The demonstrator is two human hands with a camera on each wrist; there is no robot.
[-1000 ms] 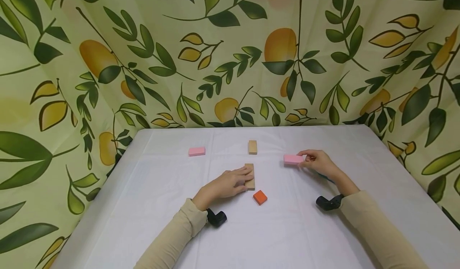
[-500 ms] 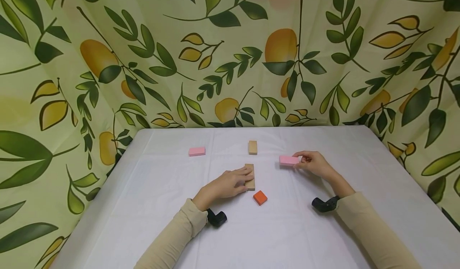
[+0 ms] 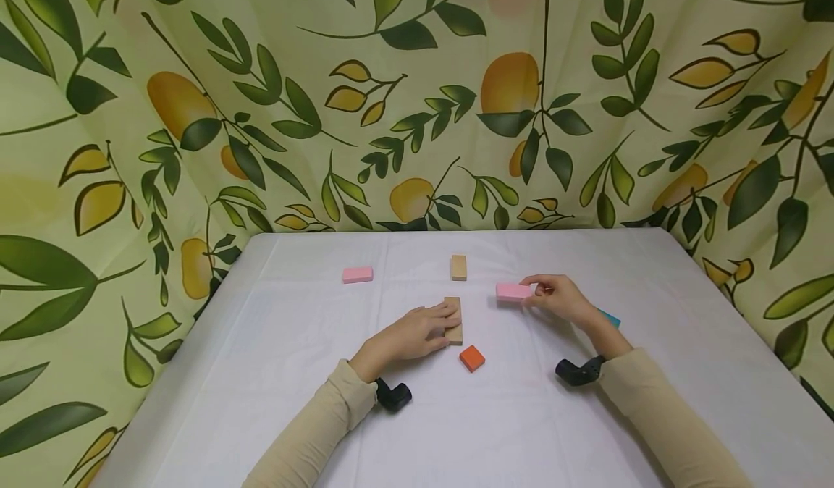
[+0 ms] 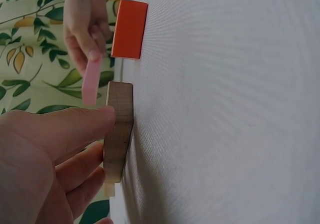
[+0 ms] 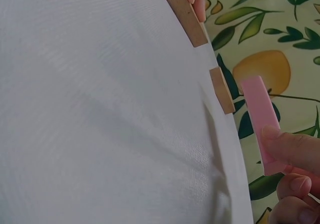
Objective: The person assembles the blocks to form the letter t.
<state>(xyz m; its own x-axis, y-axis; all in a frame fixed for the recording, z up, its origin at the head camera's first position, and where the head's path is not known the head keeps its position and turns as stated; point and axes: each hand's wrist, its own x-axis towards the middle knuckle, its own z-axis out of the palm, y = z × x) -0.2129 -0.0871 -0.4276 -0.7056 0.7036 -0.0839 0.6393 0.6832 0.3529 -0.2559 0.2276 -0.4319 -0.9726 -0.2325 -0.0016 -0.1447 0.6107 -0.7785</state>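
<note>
In the head view, my right hand (image 3: 559,298) pinches a pink block (image 3: 512,292) by its right end. The right wrist view shows the thumb on the face of this pink block (image 5: 261,116), which is raised off the white table. Left of it, my left hand (image 3: 412,334) rests on a long wooden block (image 3: 455,333), its fingers laid across the top and its thumb at the near side. In the left wrist view, the thumb and fingertips touch this wooden block (image 4: 119,129), which lies flat. An orange block (image 3: 472,358) lies just nearer than the left hand.
A shorter wooden block (image 3: 459,268) stands behind the long one. A second pink block (image 3: 357,275) lies at the back left. Partly hidden by the right wrist is a blue block (image 3: 609,318). A leaf-patterned curtain (image 3: 417,111) hangs behind the table (image 3: 293,329).
My right hand has moved left with the pink block, toward the wooden blocks, and more of the blue block shows behind its wrist. The left hand has stayed on the long wooden block.
</note>
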